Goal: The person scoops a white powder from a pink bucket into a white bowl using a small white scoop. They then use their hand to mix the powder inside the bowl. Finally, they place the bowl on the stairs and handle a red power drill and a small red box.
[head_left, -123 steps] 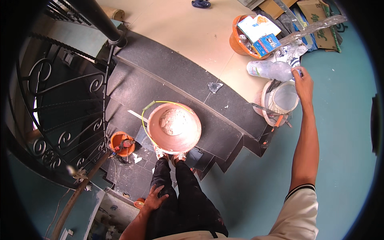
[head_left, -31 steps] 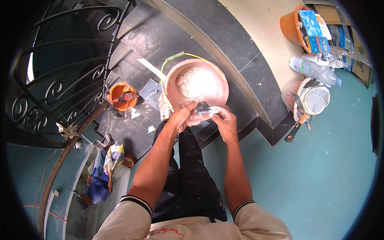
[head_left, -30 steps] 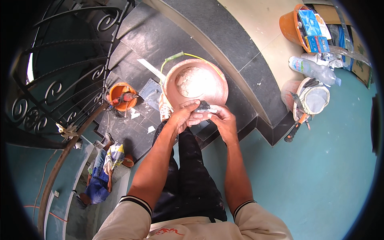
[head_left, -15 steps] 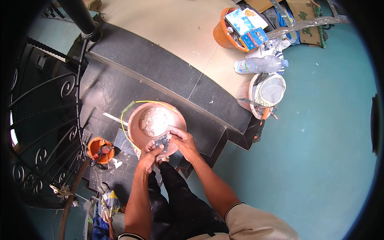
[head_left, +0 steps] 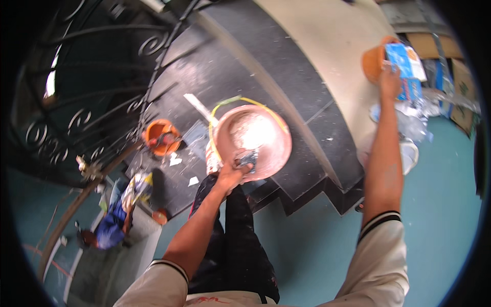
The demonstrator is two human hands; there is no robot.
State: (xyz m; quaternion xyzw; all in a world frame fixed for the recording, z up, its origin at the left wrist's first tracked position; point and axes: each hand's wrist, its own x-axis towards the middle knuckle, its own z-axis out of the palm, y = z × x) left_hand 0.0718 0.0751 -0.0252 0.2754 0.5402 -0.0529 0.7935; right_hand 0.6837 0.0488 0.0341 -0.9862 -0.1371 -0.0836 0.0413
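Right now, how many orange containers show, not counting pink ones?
3: the box-filled bucket at the right hand, the tool bucket on the tiles, and a small, blurred pot near the other person. Others may be hidden.

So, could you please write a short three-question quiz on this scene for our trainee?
1. Which hand holds the small dark piece?
2. True or false: the pink tub is upside down.
3. The right hand is nearest which bucket: A green, B orange, C black?

Key: 1. The left hand. 2. False; its open top faces up, with pale material inside. 3. B.
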